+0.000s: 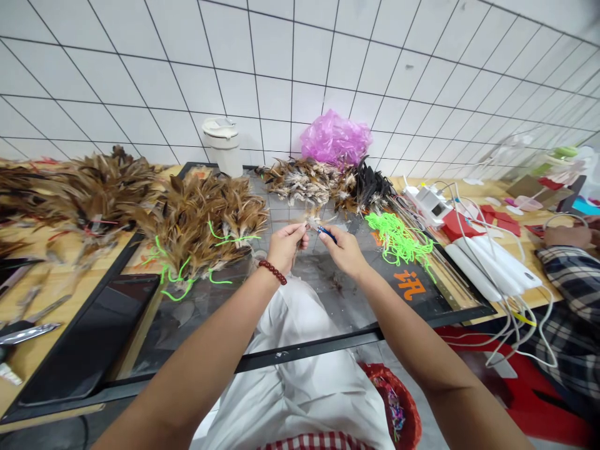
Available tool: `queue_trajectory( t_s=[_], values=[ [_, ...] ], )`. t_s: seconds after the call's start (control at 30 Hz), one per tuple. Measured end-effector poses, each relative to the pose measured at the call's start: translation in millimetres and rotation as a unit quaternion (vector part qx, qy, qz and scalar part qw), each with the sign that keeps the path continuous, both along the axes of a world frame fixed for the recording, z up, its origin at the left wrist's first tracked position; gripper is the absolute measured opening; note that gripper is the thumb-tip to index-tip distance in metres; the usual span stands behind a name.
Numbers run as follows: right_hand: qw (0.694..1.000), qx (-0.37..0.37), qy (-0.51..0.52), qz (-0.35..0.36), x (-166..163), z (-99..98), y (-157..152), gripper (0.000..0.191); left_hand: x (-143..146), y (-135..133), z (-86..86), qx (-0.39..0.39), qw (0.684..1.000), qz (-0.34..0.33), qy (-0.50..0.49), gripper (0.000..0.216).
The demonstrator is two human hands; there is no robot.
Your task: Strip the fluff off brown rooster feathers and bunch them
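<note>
My left hand (285, 247), with a dark red bead bracelet (272, 272) at the wrist, is closed in a pinch on a small feather bunch (315, 219). Close beside it, my right hand (345, 251) grips a small blue tool with white dots (327, 234); its tip is at the feathers and its kind is unclear. Both hands are above a dark glass-like board (323, 300). To their left lie brown feather bunches (201, 219), some tied with bright green cord. A tangle of green cord (398, 237) lies on the right.
Behind are pale and black feathers (309, 178), a pink plastic bag (335, 137) and a lidded cup (224, 147). A dark tablet (89, 337) lies left. White power strips (492, 265) with cables stand right, near a co-worker's plaid sleeve (569, 281). A red bin (407, 400) is below.
</note>
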State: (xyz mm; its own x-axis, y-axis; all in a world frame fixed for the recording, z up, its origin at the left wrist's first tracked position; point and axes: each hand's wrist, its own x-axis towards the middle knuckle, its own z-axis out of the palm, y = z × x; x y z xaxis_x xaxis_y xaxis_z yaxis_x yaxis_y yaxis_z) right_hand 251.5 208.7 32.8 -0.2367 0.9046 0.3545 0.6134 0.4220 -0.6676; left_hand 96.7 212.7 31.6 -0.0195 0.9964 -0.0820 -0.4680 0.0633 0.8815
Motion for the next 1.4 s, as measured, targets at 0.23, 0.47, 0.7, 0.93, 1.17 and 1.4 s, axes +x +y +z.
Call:
queue_trajectory(
  t_s=[0.23,0.47,0.7,0.93,1.17,1.4],
  values=[
    [1.0,0.002,-0.006,0.012,0.9,1.4,1.7,0.029,1.4,-1.9,0.6,0.009,1.0,-0.013,0.021,0.016],
    [1.0,0.019,-0.008,-0.009,0.3,2.0,1.3,0.024,0.5,-1.0,-0.2,0.012,0.999,-0.025,0.027,0.017],
    [1.0,0.011,0.02,-0.017,1.3,3.6,-2.6,0.029,-0.7,-2.2,1.4,0.007,0.999,-0.026,0.026,0.018],
    [1.0,0.007,-0.017,-0.011,2.8,-0.3,-2.8,0.028,-0.7,-1.6,1.9,-0.005,1.0,-0.018,0.001,0.016],
    [1.0,0.007,-0.023,-0.012,1.8,-1.0,-1.9,0.029,-0.9,-1.7,1.5,-0.005,1.0,-0.028,0.002,0.013],
    [0.999,0.022,-0.036,-0.008,2.4,-1.7,-1.1,0.026,-1.2,-1.2,1.7,0.006,1.0,-0.03,-0.002,0.017]
  ],
)
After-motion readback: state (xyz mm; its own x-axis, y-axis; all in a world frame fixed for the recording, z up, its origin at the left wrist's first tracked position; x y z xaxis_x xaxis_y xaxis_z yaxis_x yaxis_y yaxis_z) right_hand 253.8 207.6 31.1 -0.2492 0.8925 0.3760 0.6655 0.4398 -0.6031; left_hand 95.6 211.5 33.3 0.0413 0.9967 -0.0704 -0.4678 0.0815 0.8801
